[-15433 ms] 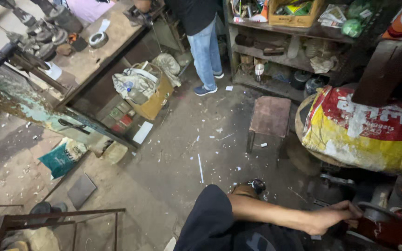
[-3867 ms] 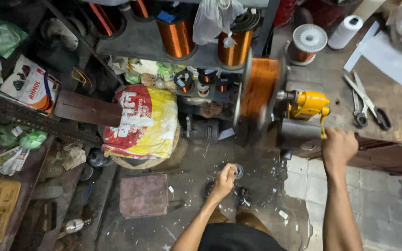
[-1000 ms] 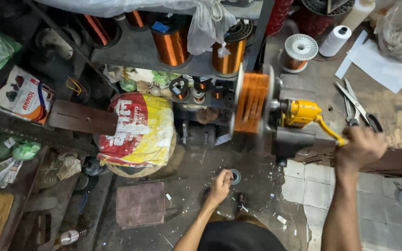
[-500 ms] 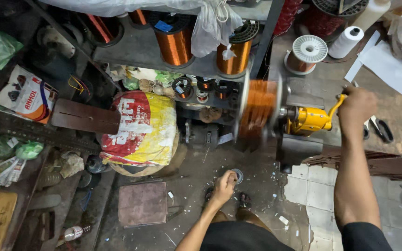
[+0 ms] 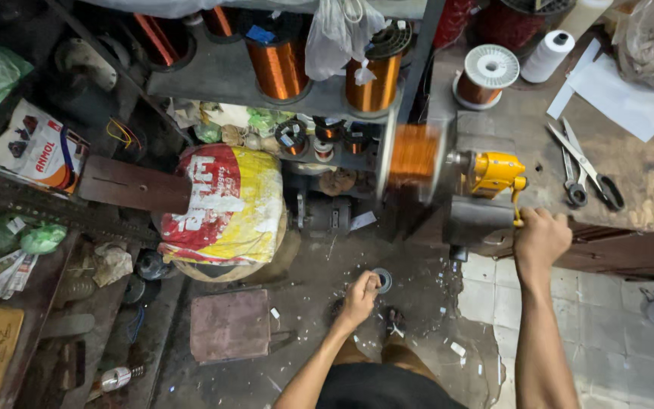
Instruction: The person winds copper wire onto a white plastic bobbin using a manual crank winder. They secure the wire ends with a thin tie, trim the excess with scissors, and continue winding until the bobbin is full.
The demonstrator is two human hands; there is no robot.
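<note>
The copper coil (image 5: pixel 413 161) is mounted on the yellow winder (image 5: pixel 493 174) at the bench edge. Right of the coil, the winder's crank (image 5: pixel 517 204) is gripped by the right hand (image 5: pixel 540 238). Below the coil, the left hand (image 5: pixel 359 297) is closed, pinching something too fine to make out.

Single head-worn view, straight down from above, near both arms, over workbench (image 5: pixel 645 182) and floor (image 5: pixel 327 265)
</note>
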